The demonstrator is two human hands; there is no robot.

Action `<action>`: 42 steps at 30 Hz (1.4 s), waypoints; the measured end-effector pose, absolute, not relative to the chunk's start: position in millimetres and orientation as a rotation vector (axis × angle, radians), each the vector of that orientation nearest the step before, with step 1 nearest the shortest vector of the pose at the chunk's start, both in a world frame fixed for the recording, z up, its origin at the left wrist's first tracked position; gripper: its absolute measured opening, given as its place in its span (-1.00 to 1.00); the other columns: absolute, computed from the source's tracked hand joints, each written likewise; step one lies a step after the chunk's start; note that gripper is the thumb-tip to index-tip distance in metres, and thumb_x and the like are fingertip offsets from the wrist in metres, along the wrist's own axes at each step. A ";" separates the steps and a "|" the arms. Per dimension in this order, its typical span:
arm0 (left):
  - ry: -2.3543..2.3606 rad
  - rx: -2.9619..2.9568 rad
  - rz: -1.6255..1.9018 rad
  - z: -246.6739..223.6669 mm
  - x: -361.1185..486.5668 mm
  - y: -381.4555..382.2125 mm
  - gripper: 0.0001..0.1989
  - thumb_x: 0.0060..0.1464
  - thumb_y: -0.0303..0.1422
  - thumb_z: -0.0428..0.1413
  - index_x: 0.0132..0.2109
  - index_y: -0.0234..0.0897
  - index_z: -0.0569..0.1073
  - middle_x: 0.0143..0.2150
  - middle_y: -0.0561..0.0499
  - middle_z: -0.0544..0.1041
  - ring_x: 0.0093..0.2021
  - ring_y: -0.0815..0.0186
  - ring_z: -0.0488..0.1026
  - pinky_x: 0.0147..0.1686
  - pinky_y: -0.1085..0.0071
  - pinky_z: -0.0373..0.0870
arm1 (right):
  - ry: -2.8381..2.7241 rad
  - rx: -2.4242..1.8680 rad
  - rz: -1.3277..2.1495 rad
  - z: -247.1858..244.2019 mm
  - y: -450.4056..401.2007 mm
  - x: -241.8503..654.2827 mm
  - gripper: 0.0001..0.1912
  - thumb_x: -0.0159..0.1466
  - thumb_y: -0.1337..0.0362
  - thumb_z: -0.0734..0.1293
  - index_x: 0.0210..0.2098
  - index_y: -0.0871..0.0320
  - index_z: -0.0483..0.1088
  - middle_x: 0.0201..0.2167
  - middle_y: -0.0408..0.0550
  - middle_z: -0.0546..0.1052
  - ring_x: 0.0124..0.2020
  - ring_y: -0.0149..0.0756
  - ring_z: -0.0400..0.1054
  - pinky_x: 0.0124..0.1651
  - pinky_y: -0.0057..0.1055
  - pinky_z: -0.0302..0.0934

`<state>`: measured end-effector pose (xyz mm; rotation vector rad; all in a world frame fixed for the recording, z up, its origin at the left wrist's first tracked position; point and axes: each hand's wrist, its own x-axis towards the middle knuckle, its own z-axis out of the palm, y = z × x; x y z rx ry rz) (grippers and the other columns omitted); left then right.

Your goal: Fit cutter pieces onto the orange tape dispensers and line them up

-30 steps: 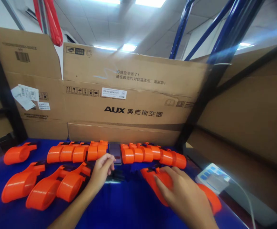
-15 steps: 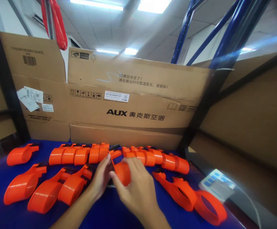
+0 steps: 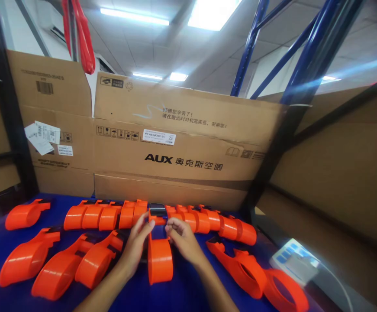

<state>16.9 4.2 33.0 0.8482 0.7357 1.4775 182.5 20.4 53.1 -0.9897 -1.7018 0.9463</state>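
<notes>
Since the earlier frame, the orange looped piece (image 3: 160, 262) has swung straighter at lower centre; the left hand (image 3: 136, 247) clamps its side, probably to steady it, the right hand's (image 3: 185, 242) fingertips bunch alongside, contact unclear; orange rows (image 3: 92, 216) hem it in, cardboard (image 3: 175, 147) blocking centre-back

Bare hands (image 3: 159, 236) and bare forearms, without sleeves, gloves or visible wristwear.

Left forearm (image 3: 105, 286) and right forearm (image 3: 216, 281) run off bottom edge; lower-right orange ring (image 3: 294, 284) is clipped there too. Carton (image 3: 191, 147): upper-left print is blurred, illegible. Orange holder (image 3: 160, 262) hides desk (image 3: 159, 299) behind it.
</notes>
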 end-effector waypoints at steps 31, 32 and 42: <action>0.750 0.830 1.563 28.2 16.7 1.4 -0.62 -0.06 -0.19 0.40 -0.11 -0.27 0.63 -0.16 -0.06 0.68 -0.08 0.12 0.58 -0.04 0.33 0.44 | -1.576 -1.059 0.924 28.2 7.0 169.8 -0.92 0.16 0.24 0.24 -0.41 0.12 0.26 -0.57 -0.30 0.20 -0.55 -0.44 0.08 -0.45 -0.50 0.02; 0.755 0.774 1.569 25.0 15.9 0.2 -0.64 -0.06 -0.18 0.40 -0.13 -0.27 0.63 -0.19 -0.05 0.67 -0.13 0.15 0.58 -0.10 0.35 0.45 | -1.573 -1.055 0.934 27.8 6.5 169.0 -0.92 0.16 0.24 0.25 -0.37 0.12 0.29 -0.58 -0.30 0.21 -0.56 -0.44 0.08 -0.46 -0.50 0.02; 0.677 0.521 1.572 20.6 10.8 2.0 -0.72 -0.04 -0.18 0.39 -0.36 -0.23 0.49 -0.56 0.14 0.46 -0.58 0.39 0.36 -0.53 0.46 0.34 | -1.765 -1.181 1.019 49.5 4.2 212.1 -0.94 0.10 0.38 0.26 -0.40 0.14 0.35 -0.63 -0.29 0.34 -0.60 -0.47 0.18 -0.52 -0.56 -0.01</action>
